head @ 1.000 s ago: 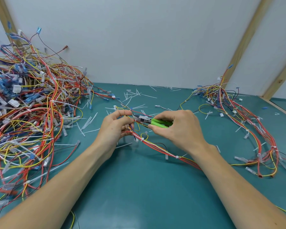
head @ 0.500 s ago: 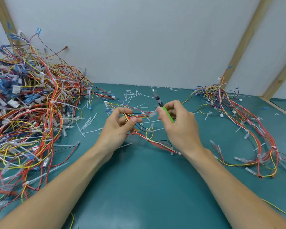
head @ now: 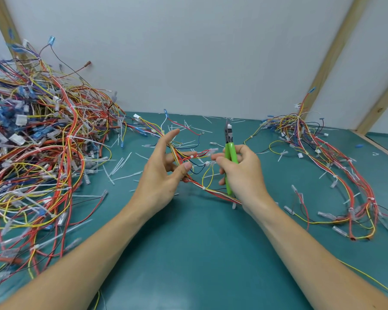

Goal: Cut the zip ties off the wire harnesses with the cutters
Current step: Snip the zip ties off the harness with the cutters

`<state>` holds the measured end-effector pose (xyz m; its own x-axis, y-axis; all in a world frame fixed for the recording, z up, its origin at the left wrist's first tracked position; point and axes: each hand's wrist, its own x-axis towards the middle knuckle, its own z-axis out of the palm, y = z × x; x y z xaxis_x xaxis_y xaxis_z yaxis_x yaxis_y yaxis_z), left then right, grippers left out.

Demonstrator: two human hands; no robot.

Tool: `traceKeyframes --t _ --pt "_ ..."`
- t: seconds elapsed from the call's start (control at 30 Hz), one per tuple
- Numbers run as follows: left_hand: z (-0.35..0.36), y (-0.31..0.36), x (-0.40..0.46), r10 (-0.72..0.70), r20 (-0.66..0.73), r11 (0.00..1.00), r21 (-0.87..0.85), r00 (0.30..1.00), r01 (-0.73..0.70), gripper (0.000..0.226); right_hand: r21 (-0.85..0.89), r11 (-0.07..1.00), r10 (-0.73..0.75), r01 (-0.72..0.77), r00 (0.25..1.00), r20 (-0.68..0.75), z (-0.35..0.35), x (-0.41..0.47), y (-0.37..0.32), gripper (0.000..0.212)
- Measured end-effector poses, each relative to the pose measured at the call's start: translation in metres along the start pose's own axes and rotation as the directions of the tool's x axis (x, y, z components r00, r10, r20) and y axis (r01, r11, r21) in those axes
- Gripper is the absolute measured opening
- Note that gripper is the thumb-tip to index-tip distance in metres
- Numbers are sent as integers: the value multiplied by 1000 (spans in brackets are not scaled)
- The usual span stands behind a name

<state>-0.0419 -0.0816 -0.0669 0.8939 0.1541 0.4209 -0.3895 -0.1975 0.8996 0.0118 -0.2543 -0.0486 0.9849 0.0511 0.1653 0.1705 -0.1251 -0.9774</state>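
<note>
A wire harness (head: 189,156) of red, yellow and white wires runs across the middle of the teal table between my hands. My left hand (head: 164,173) has its fingers spread, with the harness lying across them and the thumb bent toward the wires. My right hand (head: 242,170) grips the green-handled cutters (head: 230,151) upright, jaws pointing up and away from the wires. Its fingertips also touch a white connector at the harness end. A white zip tie (head: 203,188) sits on the bundle below my hands.
A big tangled pile of harnesses (head: 36,153) fills the left side. A smaller bundle (head: 336,166) lies at the right. Cut white zip tie pieces (head: 121,163) litter the teal table (head: 199,242). A white wall and wooden posts stand behind.
The cutters swung from lying flat at the wires to standing upright. My left hand loosened its pinch and spread its fingers, and the harness rose a little.
</note>
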Motion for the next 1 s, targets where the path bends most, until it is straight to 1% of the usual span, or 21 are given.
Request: traceKeyframes --t 0.07,0.13,0.23,0.3,0.37,0.5,0.6,0.67,0.7,0.73,0.77,0.83,0.9,1.0 --pt "-1 1 0 6 -15 1000 -2 1000 -6 73 -4 1000 9 -10 999 -35 -2 3 2 20" --pt "-2 2 0 12 -31 1000 -14 999 -12 74 -7 999 48 -49 998 -30 -3 5 2 22" --pt "-2 4 1 -7 -50 998 -58 999 4 74 19 987 160 -161 986 42 -4 5 3 21" --pt "-3 5 2 -32 -60 994 -102 998 26 73 27 968 243 -248 964 107 -4 5 3 18" --pt "-4 6 3 -59 -64 986 -157 996 48 73 13 954 294 -298 946 137 -4 4 2 22" --pt "-5 7 2 -95 -68 971 -224 993 78 71 -15 954 298 -298 949 99 -6 6 -1 22" --pt "-5 8 2 -123 -65 962 -253 990 103 64 -29 956 293 -291 949 120 -8 6 -2 26" --pt "-5 8 3 -142 -68 957 -265 988 119 56 44 966 250 -256 963 100 -6 4 -4 25" --pt "-6 7 3 -150 -71 957 -260 986 127 52 113 972 199 -204 978 55 -5 4 -6 24" --pt "-6 7 3 -151 -72 961 -244 986 129 49 172 977 132 -128 991 -10 -6 3 -8 23" --pt "-6 7 3 -140 -70 969 -217 988 122 48 195 980 53 -36 995 -81 -7 4 -11 22" --pt "-4 6 0 -94 -51 988 -127 994 86 49 143 981 -107 131 980 -170 -12 4 -16 21" --pt "-2 4 -2 -46 -15 999 -17 999 46 55 77 975 -197 210 968 -157 -14 0 -19 22" --pt "1 1 -5 11 49 990 139 999 -18 62 44 969 -243 245 969 -30 -6 -11 -19 17"
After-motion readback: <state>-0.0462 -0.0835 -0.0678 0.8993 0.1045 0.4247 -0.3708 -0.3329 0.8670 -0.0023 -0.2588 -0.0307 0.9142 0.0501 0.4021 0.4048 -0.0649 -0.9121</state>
